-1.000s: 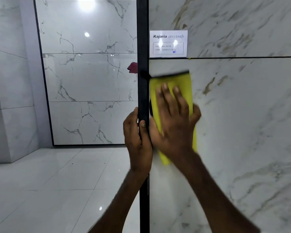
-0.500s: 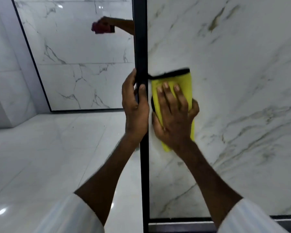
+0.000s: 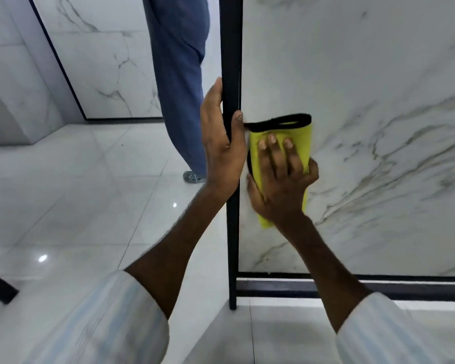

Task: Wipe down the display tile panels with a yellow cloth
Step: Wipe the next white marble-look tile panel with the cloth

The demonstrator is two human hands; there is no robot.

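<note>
1. Since the earlier frames the yellow cloth (image 3: 298,135) and both hands have come down the tile panel (image 3: 378,114). The panel's bottom rail (image 3: 339,286) is now in view.
2. The cloth lies flat on the marble-look panel, just beside its left edge, black trim on top.
3. The right hand (image 3: 281,185) presses the cloth to the tile. Its fingers (image 3: 272,145) are straight and slightly spread, and the outer finger curls at the cloth's right edge.
4. The left hand (image 3: 221,151) grips the black frame post (image 3: 230,48), thumb on the front face, steadying the panel.
5. Step in hand looks like a downward wipe along the left strip of the panel. The lower part above the rail is likely not yet wiped.
6. The next move likely needs the same flat pressure down to the rail, then a shift right for a fresh strip. The left hand would have to drop or let go.
7. Behind the post stands another person's leg in blue trousers (image 3: 179,74) on the glossy floor (image 3: 76,193).
</note>
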